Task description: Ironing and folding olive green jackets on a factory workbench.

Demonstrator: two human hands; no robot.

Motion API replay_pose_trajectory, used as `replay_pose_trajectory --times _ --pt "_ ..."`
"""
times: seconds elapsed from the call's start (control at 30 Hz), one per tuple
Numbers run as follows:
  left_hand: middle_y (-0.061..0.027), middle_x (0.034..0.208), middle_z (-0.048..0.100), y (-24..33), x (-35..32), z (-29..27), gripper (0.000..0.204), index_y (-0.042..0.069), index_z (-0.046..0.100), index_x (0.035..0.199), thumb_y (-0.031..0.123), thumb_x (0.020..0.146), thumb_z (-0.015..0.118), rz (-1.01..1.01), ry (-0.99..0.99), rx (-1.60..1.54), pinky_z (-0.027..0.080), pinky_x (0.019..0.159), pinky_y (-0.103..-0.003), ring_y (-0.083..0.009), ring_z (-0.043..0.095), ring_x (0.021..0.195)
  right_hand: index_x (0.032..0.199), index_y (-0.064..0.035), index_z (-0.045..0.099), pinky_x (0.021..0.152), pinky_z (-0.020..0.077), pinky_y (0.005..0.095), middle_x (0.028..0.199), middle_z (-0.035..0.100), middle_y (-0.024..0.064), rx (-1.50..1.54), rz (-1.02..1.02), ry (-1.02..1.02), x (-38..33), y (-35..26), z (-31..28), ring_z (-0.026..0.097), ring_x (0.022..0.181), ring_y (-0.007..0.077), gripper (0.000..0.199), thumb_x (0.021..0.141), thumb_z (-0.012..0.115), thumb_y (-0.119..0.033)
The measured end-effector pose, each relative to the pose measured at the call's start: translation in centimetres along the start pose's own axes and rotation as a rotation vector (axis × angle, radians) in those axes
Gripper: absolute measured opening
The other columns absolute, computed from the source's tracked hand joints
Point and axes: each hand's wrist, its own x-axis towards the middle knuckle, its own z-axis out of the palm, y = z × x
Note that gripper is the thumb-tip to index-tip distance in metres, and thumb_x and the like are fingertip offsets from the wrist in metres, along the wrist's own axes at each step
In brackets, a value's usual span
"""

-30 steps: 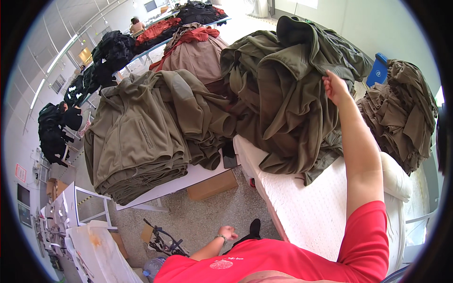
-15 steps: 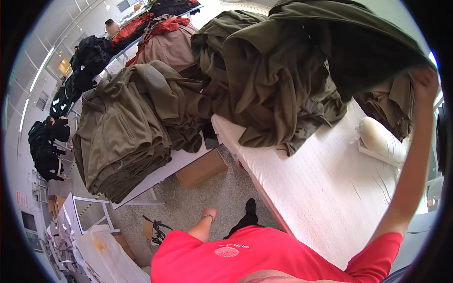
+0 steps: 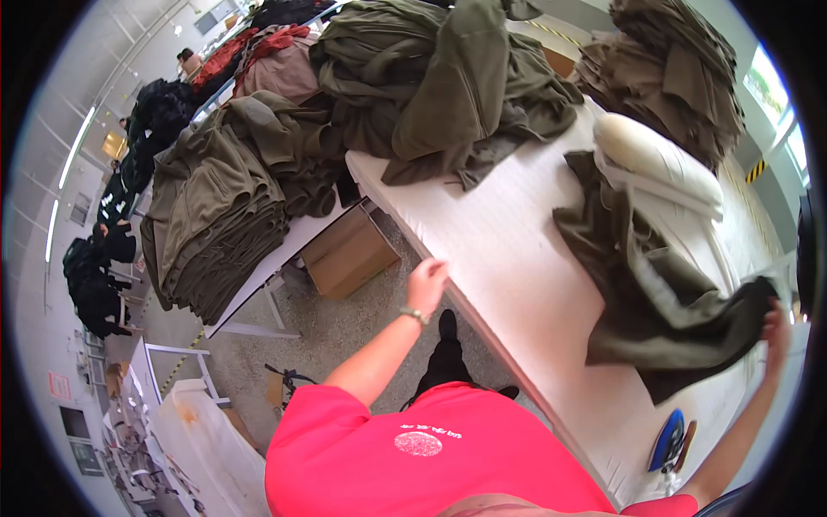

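Observation:
An olive-green fleece garment lies loosely across the right side of the white padded table. Its near right end is raised, and my right hand is closed on that edge. My left hand is beside the table's left edge, fingers curled in with nothing visible in them. Close to my right forearm, a blue iron stands on the padding. Beyond the garment rests a white padded roll on a narrow board.
A heap of olive garments covers the table's far end. At left, stacked olive jackets sit on a white table, with a cardboard box below. More folded brown-olive pieces are piled at far right. Another person is in the distance.
My right hand has pulled an olive garment off the far heap and brought it nearer, onto the table's right side. My left hand has risen toward the table edge. The iron has come into view.

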Motion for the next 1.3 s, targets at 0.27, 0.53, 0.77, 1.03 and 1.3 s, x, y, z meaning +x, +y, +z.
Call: replay_pose_trajectory --times 0.27,0.53,0.77,1.03,1.3 --pt "-0.008 0.085 0.067 28.7 -24.3 17.9 0.014 0.011 0.068 0.09 0.016 0.077 0.072 1.464 -1.216 0.308 0.054 0.067 -0.039 -0.0271 0.067 0.076 0.121 -0.0038 0.064 0.049 0.0474 0.0242 0.071 0.064 0.0051 -0.209 0.358 -0.421 -22.3 17.7 14.1 0.059 0.054 0.01 0.03 0.101 0.06 -0.026" --pt "-0.0139 0.091 0.069 31.7 -35.1 15.0 0.041 0.007 0.065 0.12 0.01 0.079 0.071 1.574 -0.965 0.324 0.057 0.081 -0.036 -0.0267 0.069 0.079 0.123 -0.0012 0.063 0.051 0.0485 0.0238 0.076 0.065 0.0063 -0.025 0.451 -0.26 -32.8 26.6 10.0 0.06 0.058 0.0106 0.034 0.101 0.06 -0.027" --pt "-0.0148 0.094 0.069 32.4 -32.8 13.5 0.045 0.005 0.063 0.124 0.01 0.08 0.072 1.642 -0.899 0.403 0.057 0.082 -0.036 -0.0265 0.069 0.081 0.125 0.0018 0.061 0.054 0.0496 0.0236 0.082 0.067 0.0081 0.096 0.518 -0.255 -32.4 30.3 12.1 0.062 0.061 0.0109 0.037 0.101 0.06 -0.026" --pt "-0.0158 0.097 0.069 35.1 -28.8 8.5 0.05 0.003 0.061 0.128 0.01 0.08 0.074 1.772 -0.834 0.449 0.057 0.084 -0.036 -0.0263 0.07 0.083 0.126 0.0031 0.06 0.055 0.0503 0.0248 0.084 0.069 0.0106 -0.031 0.472 -0.443 -29.3 28.8 16.4 0.063 0.063 0.0122 0.037 0.101 0.059 -0.023" --pt "-0.0168 0.1 0.07 34.9 -26.5 9.7 0.054 0.001 0.059 0.132 0.011 0.081 0.075 1.935 -0.83 0.446 0.057 0.086 -0.036 -0.0262 0.07 0.084 0.125 0.0053 0.059 0.056 0.0509 0.0252 0.086 0.07 0.0112 -0.044 0.376 -0.506 -27.2 26.8 18.2 0.064 0.065 0.0131 0.036 0.1 0.059 -0.021"
